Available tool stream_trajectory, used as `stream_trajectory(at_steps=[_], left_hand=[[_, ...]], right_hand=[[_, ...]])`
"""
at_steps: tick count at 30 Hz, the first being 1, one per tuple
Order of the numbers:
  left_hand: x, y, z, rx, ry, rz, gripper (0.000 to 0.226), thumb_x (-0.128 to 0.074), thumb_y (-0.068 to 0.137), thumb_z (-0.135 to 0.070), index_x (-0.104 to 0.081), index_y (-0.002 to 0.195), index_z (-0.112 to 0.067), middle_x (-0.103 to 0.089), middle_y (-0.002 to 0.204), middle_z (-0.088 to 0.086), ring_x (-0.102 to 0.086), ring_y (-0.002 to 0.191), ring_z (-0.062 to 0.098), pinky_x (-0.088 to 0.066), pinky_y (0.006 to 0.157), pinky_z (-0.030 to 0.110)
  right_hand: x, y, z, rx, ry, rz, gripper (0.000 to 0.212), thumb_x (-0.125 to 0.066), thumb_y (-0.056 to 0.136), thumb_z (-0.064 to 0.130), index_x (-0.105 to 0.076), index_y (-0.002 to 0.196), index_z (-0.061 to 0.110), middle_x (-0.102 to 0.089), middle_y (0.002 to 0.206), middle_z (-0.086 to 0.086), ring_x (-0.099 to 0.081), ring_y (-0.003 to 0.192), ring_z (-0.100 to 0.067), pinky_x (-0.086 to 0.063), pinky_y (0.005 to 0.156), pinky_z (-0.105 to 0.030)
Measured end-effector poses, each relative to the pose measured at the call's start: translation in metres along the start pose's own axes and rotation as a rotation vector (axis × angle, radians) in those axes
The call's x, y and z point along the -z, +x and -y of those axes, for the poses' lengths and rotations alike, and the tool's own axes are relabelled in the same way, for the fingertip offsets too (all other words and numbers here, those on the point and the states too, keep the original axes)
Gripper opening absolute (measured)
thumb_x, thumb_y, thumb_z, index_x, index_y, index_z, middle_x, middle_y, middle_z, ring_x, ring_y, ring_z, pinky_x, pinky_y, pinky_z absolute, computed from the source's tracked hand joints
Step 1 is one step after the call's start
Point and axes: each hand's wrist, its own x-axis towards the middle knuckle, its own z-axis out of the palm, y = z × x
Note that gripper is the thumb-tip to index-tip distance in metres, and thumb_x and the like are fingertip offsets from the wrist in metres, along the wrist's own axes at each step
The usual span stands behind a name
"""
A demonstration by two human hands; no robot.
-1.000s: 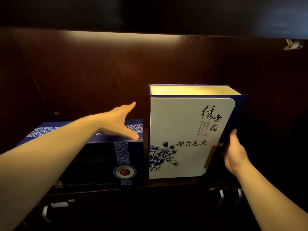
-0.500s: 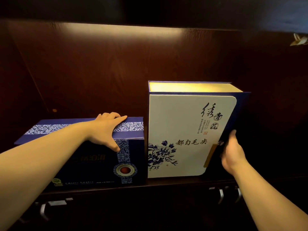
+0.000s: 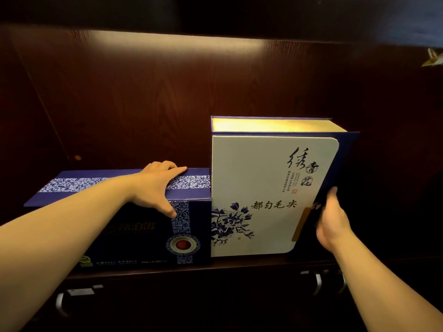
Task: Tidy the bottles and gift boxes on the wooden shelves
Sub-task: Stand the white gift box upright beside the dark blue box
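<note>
A low dark blue gift box (image 3: 134, 238) with a blue-and-white patterned band lies on the wooden shelf (image 3: 239, 265) at the left. My left hand (image 3: 157, 186) grips its top front edge, fingers over the lid and thumb on the front face. Touching its right side stands a tall white gift box (image 3: 266, 188) with blue flowers and black calligraphy, upright. My right hand (image 3: 332, 220) holds that box's dark blue right side, thumb pointing up along the edge. No bottles are in view.
The dark wooden back panel (image 3: 191, 97) is lit from a strip under the shelf above. Below the shelf edge are cabinet fronts with metal handles (image 3: 317, 282), (image 3: 62, 301). To the right of the white box the shelf is in deep shadow.
My left hand came down from hovering above the blue box and closed on its top front edge. My right hand has stayed on the white box's right side.
</note>
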Motion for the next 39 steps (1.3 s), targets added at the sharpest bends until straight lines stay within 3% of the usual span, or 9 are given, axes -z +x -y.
stream_trajectory(at_steps=[6, 10, 12, 16, 30, 35, 37, 39], left_hand=[[0.001, 0.001, 0.001, -0.006, -0.021, 0.002, 0.136, -0.08, 0.051, -0.071, -0.005, 0.158, -0.03, -0.021, 0.154, 0.001, -0.021, 0.136, 0.025, -0.023, 0.111, 0.042], [0.002, 0.003, 0.001, -0.023, -0.024, 0.013, 0.138, -0.078, 0.049, -0.073, -0.005, 0.157, -0.03, -0.022, 0.152, 0.0, -0.022, 0.133, 0.024, -0.025, 0.111, 0.043], [0.002, 0.004, 0.001, -0.028, -0.032, 0.013, 0.138, -0.079, 0.048, -0.073, -0.005, 0.157, -0.031, -0.023, 0.15, -0.001, -0.023, 0.131, 0.022, -0.027, 0.11, 0.043], [0.001, 0.004, -0.001, -0.026, -0.031, -0.003, 0.138, -0.079, 0.049, -0.073, -0.005, 0.158, -0.03, -0.023, 0.151, 0.0, -0.022, 0.132, 0.022, -0.025, 0.111, 0.042], [-0.003, 0.003, -0.004, 0.021, -0.025, -0.002, 0.143, -0.074, 0.045, -0.08, -0.001, 0.157, -0.032, -0.021, 0.154, 0.001, -0.021, 0.135, 0.026, -0.025, 0.112, 0.045], [0.006, 0.004, -0.016, -0.032, 0.014, 0.03, 0.143, -0.077, 0.056, -0.076, 0.015, 0.156, -0.031, -0.008, 0.165, 0.004, -0.009, 0.148, 0.028, -0.011, 0.118, 0.05], [0.011, 0.005, -0.031, -0.046, -0.138, -0.025, 0.144, -0.078, 0.055, -0.076, 0.016, 0.155, -0.032, -0.001, 0.167, 0.001, 0.0, 0.151, 0.024, -0.006, 0.12, 0.052], [0.018, 0.008, -0.05, -0.082, -0.437, -0.125, 0.143, -0.081, 0.053, -0.073, 0.012, 0.155, -0.037, -0.003, 0.167, -0.003, -0.002, 0.152, 0.018, -0.011, 0.121, 0.048]], right_hand=[[0.006, -0.006, -0.004, 0.016, -0.008, 0.01, 0.048, -0.033, 0.098, 0.069, -0.062, 0.116, 0.035, -0.067, 0.12, 0.006, -0.061, 0.114, -0.01, -0.041, 0.107, -0.038], [0.012, -0.009, -0.006, 0.023, -0.022, 0.018, 0.046, -0.033, 0.096, 0.071, -0.061, 0.112, 0.038, -0.067, 0.115, 0.01, -0.061, 0.107, -0.005, -0.041, 0.104, -0.036], [0.013, -0.01, -0.006, 0.008, -0.032, 0.021, 0.048, -0.032, 0.096, 0.072, -0.059, 0.116, 0.037, -0.065, 0.119, 0.009, -0.058, 0.116, -0.01, -0.038, 0.109, -0.038], [0.01, -0.006, -0.003, 0.016, -0.015, -0.001, 0.064, -0.032, 0.099, 0.067, -0.049, 0.144, 0.025, -0.055, 0.147, -0.004, -0.046, 0.139, -0.021, -0.029, 0.121, -0.046], [0.006, -0.005, 0.0, 0.021, 0.021, 0.005, 0.064, -0.033, 0.099, 0.066, -0.052, 0.143, 0.025, -0.059, 0.141, -0.005, -0.052, 0.133, -0.023, -0.035, 0.117, -0.046], [0.01, -0.005, 0.002, -0.006, 0.042, 0.069, 0.067, -0.03, 0.097, 0.07, -0.051, 0.145, 0.029, -0.061, 0.138, -0.004, -0.055, 0.128, -0.02, -0.037, 0.114, -0.045], [0.012, -0.006, 0.001, -0.011, 0.038, 0.076, 0.069, -0.029, 0.097, 0.071, -0.05, 0.147, 0.029, -0.059, 0.143, -0.004, -0.053, 0.132, -0.021, -0.037, 0.114, -0.044], [0.014, -0.01, -0.005, -0.027, 0.006, 0.06, 0.071, -0.028, 0.096, 0.073, -0.048, 0.148, 0.029, -0.057, 0.146, -0.005, -0.049, 0.137, -0.023, -0.032, 0.117, -0.048]])
